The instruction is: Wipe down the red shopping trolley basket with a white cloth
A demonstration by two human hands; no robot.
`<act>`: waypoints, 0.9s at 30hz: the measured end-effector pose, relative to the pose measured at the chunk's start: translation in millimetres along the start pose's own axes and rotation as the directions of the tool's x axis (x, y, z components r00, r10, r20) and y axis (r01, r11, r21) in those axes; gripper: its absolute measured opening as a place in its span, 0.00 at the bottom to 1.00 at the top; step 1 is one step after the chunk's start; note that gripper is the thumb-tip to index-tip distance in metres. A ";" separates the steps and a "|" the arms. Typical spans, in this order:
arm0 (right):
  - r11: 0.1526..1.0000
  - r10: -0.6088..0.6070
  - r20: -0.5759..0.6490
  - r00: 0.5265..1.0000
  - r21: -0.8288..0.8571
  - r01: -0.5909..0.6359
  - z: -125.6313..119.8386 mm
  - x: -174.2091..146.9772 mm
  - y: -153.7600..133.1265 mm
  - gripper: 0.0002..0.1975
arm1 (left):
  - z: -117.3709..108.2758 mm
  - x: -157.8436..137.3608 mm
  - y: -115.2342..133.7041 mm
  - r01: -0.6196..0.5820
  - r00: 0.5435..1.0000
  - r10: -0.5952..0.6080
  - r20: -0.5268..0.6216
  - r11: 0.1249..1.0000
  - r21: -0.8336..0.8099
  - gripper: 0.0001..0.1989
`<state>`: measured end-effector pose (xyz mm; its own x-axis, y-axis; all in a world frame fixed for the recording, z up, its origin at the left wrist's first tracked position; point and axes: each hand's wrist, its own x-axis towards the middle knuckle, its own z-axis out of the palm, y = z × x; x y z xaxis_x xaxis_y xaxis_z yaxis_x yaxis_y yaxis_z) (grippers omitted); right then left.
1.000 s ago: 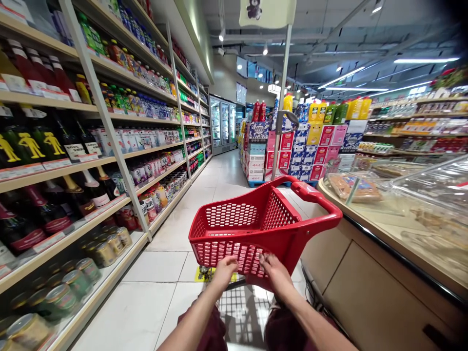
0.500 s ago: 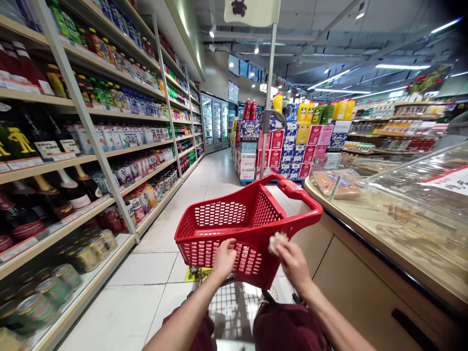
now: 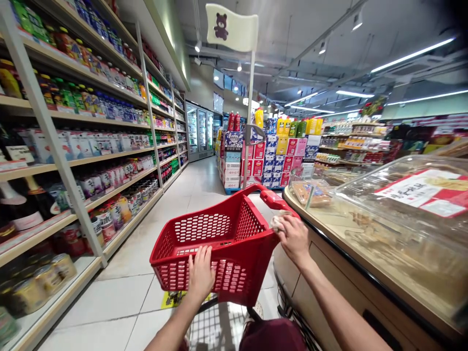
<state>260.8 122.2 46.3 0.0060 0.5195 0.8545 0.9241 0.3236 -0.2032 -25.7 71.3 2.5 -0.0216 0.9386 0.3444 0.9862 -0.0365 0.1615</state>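
Note:
A red plastic shopping cart [image 3: 234, 280] with a perforated basket stands in front of me, empty inside as far as I can see. My left hand [image 3: 201, 275] lies against the near side wall, fingers stretched and a little apart, their tips at the rim. A crumpled white wipe or tissue [image 3: 279, 220] is pinched in my right hand [image 3: 293, 238], which is at the near end of the cart handle [image 3: 272, 199]. The wipe appears to touch the red plastic there. My palm hides part of the handle.
Drink shelves [image 3: 109, 161] line the left side. On the right is a wooden display counter [image 3: 325, 239] with clear plastic covers. A pole [image 3: 250, 87] with a bear flag [image 3: 234, 27] rises beyond the cart, before stacked drink boxes [image 3: 270, 161]. Tiled floor [image 3: 124, 287] runs between.
My left hand has moved left and opened onto the basket's side. The right hand has risen with the wipe to the handle. The cart sits further left and lower in view.

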 end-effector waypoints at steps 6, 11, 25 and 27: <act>0.967 -0.248 0.215 0.945 0.000 0.254 29.4 -3.6 -56.9 0.18 | 5.2 3.7 -4.7 -0.001 1.000 0.001 0.003 0.993 0.119 0.31; 0.972 -0.180 0.201 0.963 -0.111 0.205 5.6 10.2 -14.5 0.16 | 6.7 -1.3 -12.6 -0.060 0.998 0.059 0.014 0.984 0.170 0.33; 0.959 -0.168 0.127 0.978 -0.209 0.192 15.1 1.5 -12.1 0.17 | 5.0 -6.2 -13.3 -0.029 0.992 0.020 0.124 0.997 0.074 0.38; 0.958 -0.140 0.070 0.988 -0.244 0.154 16.8 -0.2 -12.6 0.18 | 4.8 -6.9 -11.7 -0.010 0.990 0.002 0.142 0.998 0.058 0.39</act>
<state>242.7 131.4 40.6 -0.1508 0.5233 0.8387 0.9790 0.1969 0.0531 -36.2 66.9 -6.2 0.0034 0.9777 0.2100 0.9942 -0.0258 0.1043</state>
